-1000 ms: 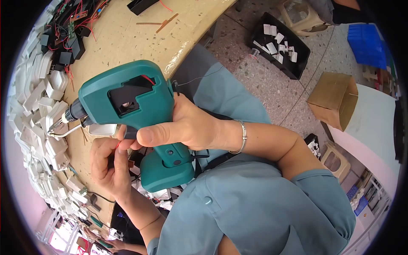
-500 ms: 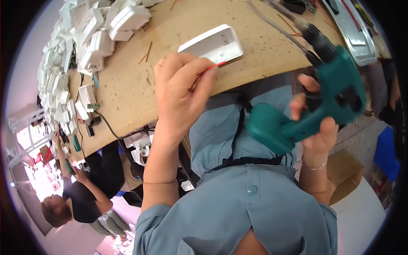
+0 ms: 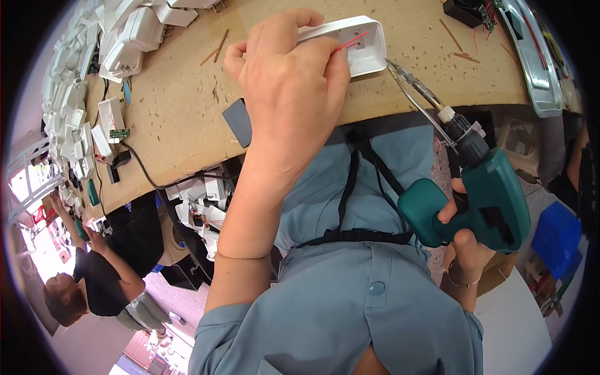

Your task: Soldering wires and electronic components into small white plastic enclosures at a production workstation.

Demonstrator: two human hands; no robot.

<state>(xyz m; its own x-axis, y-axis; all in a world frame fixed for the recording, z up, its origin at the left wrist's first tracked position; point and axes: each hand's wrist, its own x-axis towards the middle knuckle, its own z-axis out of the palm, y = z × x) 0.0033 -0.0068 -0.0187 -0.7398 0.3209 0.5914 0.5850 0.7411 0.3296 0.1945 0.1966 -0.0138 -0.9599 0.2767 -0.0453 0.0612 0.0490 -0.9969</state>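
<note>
My left hand [image 3: 289, 84] is closed over a white plastic case [image 3: 375, 55] that lies with its hollow side up on the table. Thumb and forefinger pinch a thin red wire [image 3: 355, 41], whose end reaches over the inside of the case. Small metal contacts show on the case's inner wall; the rest is behind my fingers. My right hand [image 3: 470, 251] grips the handle of a green soldering gun [image 3: 503, 197]. Its metal tip and thin feed tube [image 3: 420, 100] point up and left, ending close to the case's near right corner.
White plastic housings [image 3: 134, 40] pile up at the left. A dark flat piece [image 3: 237, 123] lies by my left wrist at the table edge. Back right are a long tray [image 3: 531, 62] and a black box [image 3: 462, 11]. A co-worker [image 3: 109, 275] is at the far left.
My left hand has moved up and over the case with the red wire. The soldering gun has swung lower, bringing its tip near the case's corner.
</note>
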